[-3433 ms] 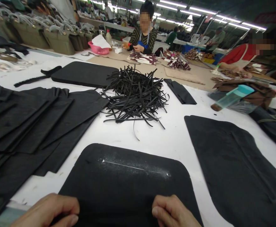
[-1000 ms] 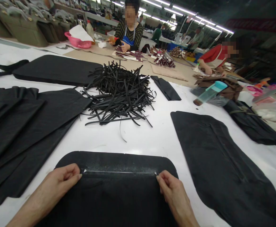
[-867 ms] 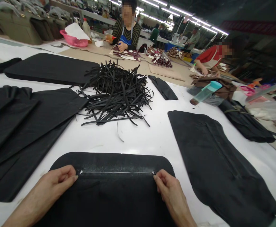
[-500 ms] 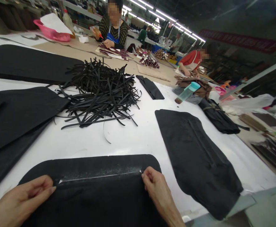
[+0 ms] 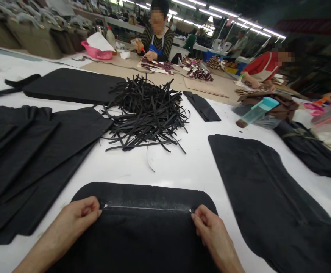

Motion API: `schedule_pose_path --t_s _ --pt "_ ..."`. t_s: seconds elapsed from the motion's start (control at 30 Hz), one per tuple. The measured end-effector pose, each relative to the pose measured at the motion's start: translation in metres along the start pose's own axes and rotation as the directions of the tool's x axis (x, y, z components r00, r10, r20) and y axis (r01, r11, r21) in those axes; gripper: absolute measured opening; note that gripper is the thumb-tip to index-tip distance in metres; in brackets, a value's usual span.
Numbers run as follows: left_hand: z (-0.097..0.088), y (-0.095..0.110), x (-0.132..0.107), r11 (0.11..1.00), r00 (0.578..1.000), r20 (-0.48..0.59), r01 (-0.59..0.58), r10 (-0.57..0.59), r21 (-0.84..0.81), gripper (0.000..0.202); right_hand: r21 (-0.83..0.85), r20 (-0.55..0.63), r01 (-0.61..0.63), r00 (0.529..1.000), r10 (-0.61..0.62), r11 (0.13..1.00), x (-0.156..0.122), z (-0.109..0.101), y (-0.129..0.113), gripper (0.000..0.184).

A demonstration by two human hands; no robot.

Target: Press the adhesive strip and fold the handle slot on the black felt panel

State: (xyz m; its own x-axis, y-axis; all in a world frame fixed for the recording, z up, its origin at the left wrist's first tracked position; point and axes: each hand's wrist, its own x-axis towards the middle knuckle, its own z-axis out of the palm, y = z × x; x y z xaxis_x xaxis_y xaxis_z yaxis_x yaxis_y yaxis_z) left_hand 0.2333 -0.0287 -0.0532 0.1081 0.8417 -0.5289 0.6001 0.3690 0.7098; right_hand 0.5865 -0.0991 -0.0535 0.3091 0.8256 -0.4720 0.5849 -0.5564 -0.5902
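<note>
A black panel (image 5: pixel 142 242) with rounded top corners lies in front of me on the white tabletop. Near its top edge runs a narrow pale slit (image 5: pixel 148 208), with a small white triangle at either end and whitish smears above it. My left hand (image 5: pixel 83 214) pinches the panel at the slit's left end, thumb against curled fingers. At the right end, my right hand (image 5: pixel 208 222) pinches the panel the same way. Whether a thin strip is also between the fingertips cannot be made out.
Beyond the panel lies a heap of black strips (image 5: pixel 148 113). Black pieces (image 5: pixel 40 151) are stacked at left, another black panel (image 5: pixel 267 189) at right, near a teal-capped bottle (image 5: pixel 256 112). Across the table, co-workers (image 5: pixel 160 38) handle strips beside a pink basin (image 5: pixel 97 53).
The view has swung left, so everything sits further right in the picture and the slit looks more level. Both hands keep their pinch at the slit's ends.
</note>
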Motion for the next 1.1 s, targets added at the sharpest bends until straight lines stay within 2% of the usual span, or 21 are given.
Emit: schedule_pose_path --t_s 0.27,0.47,0.7,0.77,0.83,0.9,0.93,1.0,1.03,1.07,1.1 --pt "0.000 -0.005 -0.001 0.998 0.998 -0.014 -0.067 0.067 0.019 0.029 0.010 0.069 -0.007 0.998 0.007 1.000 0.005 0.001 0.007 0.027" --pt "0.002 0.010 -0.007 0.995 0.994 -0.092 -0.056 0.064 0.088 0.022 -0.167 -0.093 0.052 0.993 -0.068 0.985 0.000 -0.001 0.008 0.030" --pt "0.005 0.012 -0.017 0.967 0.977 -0.201 -0.014 0.067 0.255 0.009 -0.132 -0.089 0.115 0.988 -0.127 0.985 -0.002 0.000 0.009 0.026" --pt "0.003 0.015 -0.021 0.943 0.972 -0.229 0.022 0.058 0.332 0.005 -0.192 -0.091 0.116 0.987 -0.136 0.974 -0.002 -0.002 0.013 0.022" --pt "-0.001 0.016 -0.027 0.897 0.966 -0.253 0.073 0.045 0.437 0.002 -0.293 -0.152 0.145 0.969 -0.195 0.945 -0.005 -0.003 0.017 0.020" --pt "-0.002 0.015 -0.033 0.841 0.961 -0.263 0.074 0.083 0.536 0.006 -0.402 -0.222 0.252 0.906 -0.360 0.880 -0.009 0.000 0.016 0.021" --pt "0.000 0.013 -0.036 0.819 0.957 -0.250 0.022 0.149 0.574 0.010 -0.455 -0.231 0.343 0.846 -0.480 0.822 -0.012 0.004 0.012 0.021" --pt "0.010 0.008 -0.040 0.747 0.922 -0.165 -0.169 0.351 0.643 0.021 -0.538 -0.176 0.541 0.678 -0.713 0.647 -0.019 0.018 -0.003 0.024" --pt "0.018 0.005 -0.042 0.675 0.887 -0.090 -0.275 0.453 0.685 0.029 -0.562 -0.136 0.620 0.585 -0.800 0.548 -0.022 0.028 -0.013 0.028" --pt "0.027 0.004 -0.043 0.581 0.847 -0.001 -0.363 0.531 0.729 0.041 -0.576 -0.100 0.667 0.517 -0.850 0.473 -0.025 0.039 -0.023 0.032" --pt "0.038 0.003 -0.042 0.479 0.817 0.087 -0.416 0.570 0.773 0.055 -0.588 -0.105 0.682 0.468 -0.877 0.434 -0.027 0.050 -0.033 0.035"
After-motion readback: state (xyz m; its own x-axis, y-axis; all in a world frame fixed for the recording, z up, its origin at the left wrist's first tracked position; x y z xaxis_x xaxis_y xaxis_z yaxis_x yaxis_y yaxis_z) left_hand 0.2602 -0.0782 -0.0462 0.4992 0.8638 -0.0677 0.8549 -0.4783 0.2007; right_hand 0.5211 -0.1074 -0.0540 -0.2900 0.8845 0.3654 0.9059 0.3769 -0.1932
